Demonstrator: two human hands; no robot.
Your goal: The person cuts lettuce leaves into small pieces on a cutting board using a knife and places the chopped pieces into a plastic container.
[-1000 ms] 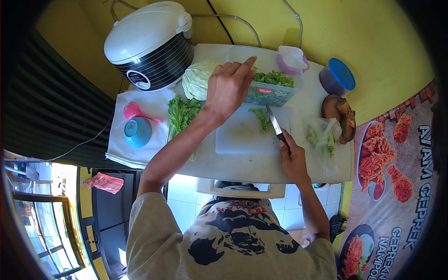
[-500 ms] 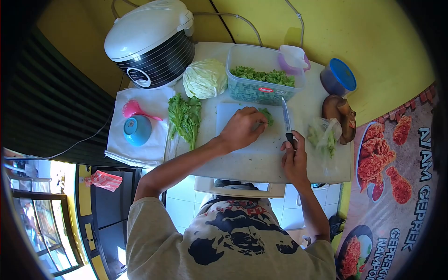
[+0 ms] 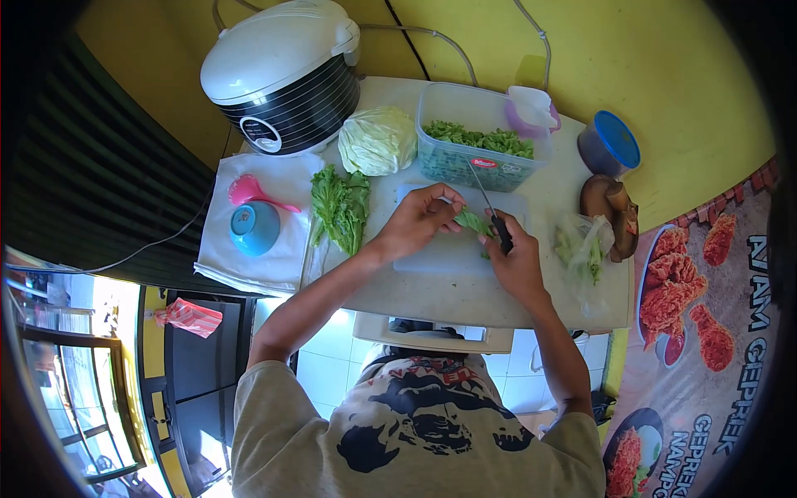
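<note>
Over a white cutting board point(image 3: 433, 256), my left hand point(image 3: 415, 222) pinches a small green lettuce leaf point(image 3: 473, 221) between thumb and fingers. My right hand point(image 3: 516, 257) is wrapped round the black handle of a knife point(image 3: 501, 231), its blade angled up and away to the left. The right fingertips also reach the near end of the leaf, so it spans the gap between both hands. Just beyond the board stands a clear plastic container point(image 3: 440, 168) with chopped greens point(image 3: 481, 139) inside. A bunch of leafy lettuce point(image 3: 340, 207) lies left of the board.
Behind the lettuce sits a cabbage point(image 3: 378, 141), beside a rice cooker point(image 3: 282, 83). A blue bowl point(image 3: 255, 228) and pink ladle point(image 3: 246, 191) rest on white sheets at left. On the right are a plastic bag of greens point(image 3: 581, 249), a brown object point(image 3: 610, 207) and a blue-lidded tub point(image 3: 610, 143).
My right hand has lifted from the table's near side toward the leaf, tilting the knife leftward. The leaf is now raised between both hands. The whole view has shifted slightly.
</note>
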